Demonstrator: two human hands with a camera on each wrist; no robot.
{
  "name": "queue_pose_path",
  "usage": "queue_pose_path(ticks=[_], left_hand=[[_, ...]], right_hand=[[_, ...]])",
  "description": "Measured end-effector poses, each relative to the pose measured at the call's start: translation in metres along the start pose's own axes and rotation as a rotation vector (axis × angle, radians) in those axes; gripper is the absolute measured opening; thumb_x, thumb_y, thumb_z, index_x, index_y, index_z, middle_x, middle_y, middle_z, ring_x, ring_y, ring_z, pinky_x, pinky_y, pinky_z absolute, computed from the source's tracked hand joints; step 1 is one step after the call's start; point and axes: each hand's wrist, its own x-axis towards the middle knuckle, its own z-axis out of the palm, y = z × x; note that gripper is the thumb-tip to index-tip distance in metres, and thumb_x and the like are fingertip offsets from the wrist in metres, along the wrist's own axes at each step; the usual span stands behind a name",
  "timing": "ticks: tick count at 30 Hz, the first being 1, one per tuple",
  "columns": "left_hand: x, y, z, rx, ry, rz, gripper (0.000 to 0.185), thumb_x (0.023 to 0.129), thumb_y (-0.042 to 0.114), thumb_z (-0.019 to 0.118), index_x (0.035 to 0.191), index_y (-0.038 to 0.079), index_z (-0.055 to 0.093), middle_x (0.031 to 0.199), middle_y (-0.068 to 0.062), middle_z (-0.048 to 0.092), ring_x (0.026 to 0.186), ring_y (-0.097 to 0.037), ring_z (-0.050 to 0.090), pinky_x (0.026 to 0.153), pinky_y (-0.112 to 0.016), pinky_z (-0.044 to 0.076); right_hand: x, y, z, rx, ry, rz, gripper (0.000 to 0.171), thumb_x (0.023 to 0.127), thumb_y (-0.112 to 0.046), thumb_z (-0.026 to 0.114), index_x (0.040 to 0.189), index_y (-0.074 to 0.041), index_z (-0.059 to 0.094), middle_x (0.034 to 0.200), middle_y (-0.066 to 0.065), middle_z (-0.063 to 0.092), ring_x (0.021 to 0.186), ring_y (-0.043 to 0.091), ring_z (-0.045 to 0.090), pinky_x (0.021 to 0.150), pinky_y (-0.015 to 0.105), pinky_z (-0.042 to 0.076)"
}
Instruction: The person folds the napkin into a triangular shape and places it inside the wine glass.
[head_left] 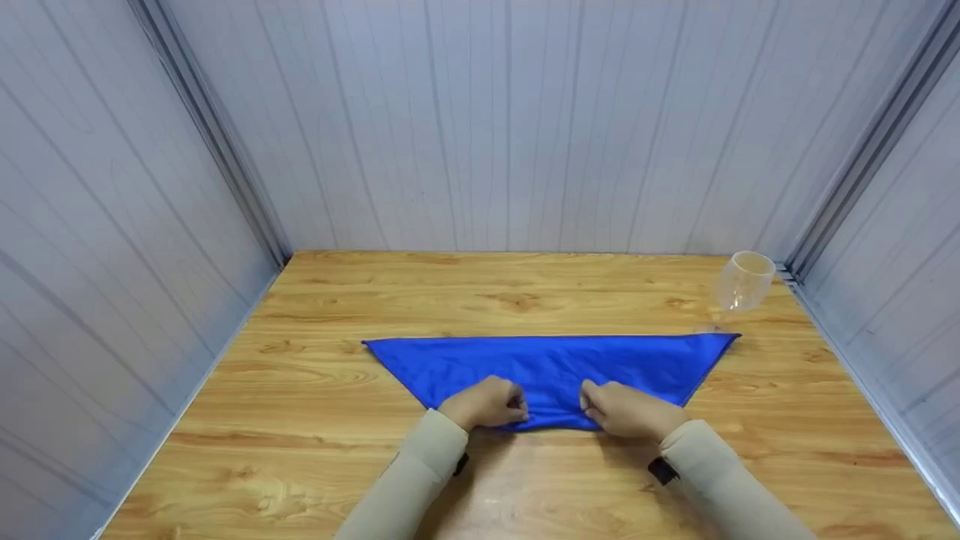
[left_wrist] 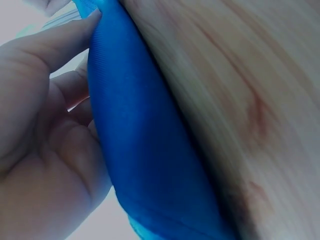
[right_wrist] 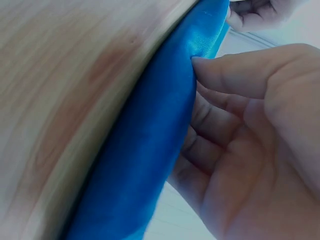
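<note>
Cloth (head_left: 555,367) here is a bright blue one, folded into a wide flat shape with its long straight edge on the far side and the narrow end pointing back at the person, lying about mid-bench (head_left: 315,420). Both hands are on that near end: left hand (head_left: 486,405) and right hand (head_left: 628,411) sit side by side with a small gap between them, and the wrist views show the fingers (left_wrist: 60,40) of each curled round the near edge, thumb on one side and the fingers (right_wrist: 235,75) tucked on the other, so they're both pinching fabric, not just resting on it. Looks to me like a fold or roll of the near end is just starting. Next move probably needs both hands to lift and travel together so the edge stays straight and doesn't bunch. A clear glass (head_left: 744,280) stands by the far right corner, just beyond the cloth's right tip, so worth watching that.
</note>
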Motion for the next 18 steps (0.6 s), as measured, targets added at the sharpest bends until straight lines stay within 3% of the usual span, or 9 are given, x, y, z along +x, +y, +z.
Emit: queue_pose_path(ticks=[6, 10, 18], left_hand=[[0.001, 0.0, -0.001, -0.019, -0.005, -0.032, 0.015, 0.093, 0.026, 0.074, 0.084, 0.014, 0.073, 0.078, 0.01, 0.064, 0.073, -0.004, 0.056, 0.07, -0.023, 0.05], [0.001, -0.001, -0.001, -0.036, 0.002, -0.038, 0.015, 0.093, 0.027, 0.074, 0.085, 0.015, 0.072, 0.078, 0.01, 0.063, 0.073, -0.004, 0.056, 0.07, -0.023, 0.05], [0.0, -0.004, 0.002, -0.074, 0.066, 0.091, 0.006, 0.082, 0.006, 0.075, 0.086, 0.009, 0.07, 0.079, 0.003, 0.067, 0.074, -0.006, 0.059, 0.069, -0.02, 0.049]], right_hand=[[0.003, -0.002, -0.002, -0.057, 0.005, 0.105, 0.013, 0.102, -0.012, 0.054, 0.09, -0.016, 0.051, 0.075, -0.007, 0.05, 0.068, 0.011, 0.049, 0.063, 0.034, 0.045], [0.004, 0.002, -0.003, -0.126, 0.036, 0.11, 0.016, 0.098, -0.019, 0.064, 0.085, -0.019, 0.055, 0.073, -0.009, 0.052, 0.068, 0.011, 0.051, 0.062, 0.037, 0.047], [0.005, 0.013, 0.003, -0.234, 0.132, 0.019, 0.021, 0.091, -0.024, 0.076, 0.08, -0.019, 0.058, 0.078, -0.009, 0.052, 0.071, 0.013, 0.05, 0.064, 0.035, 0.045]])
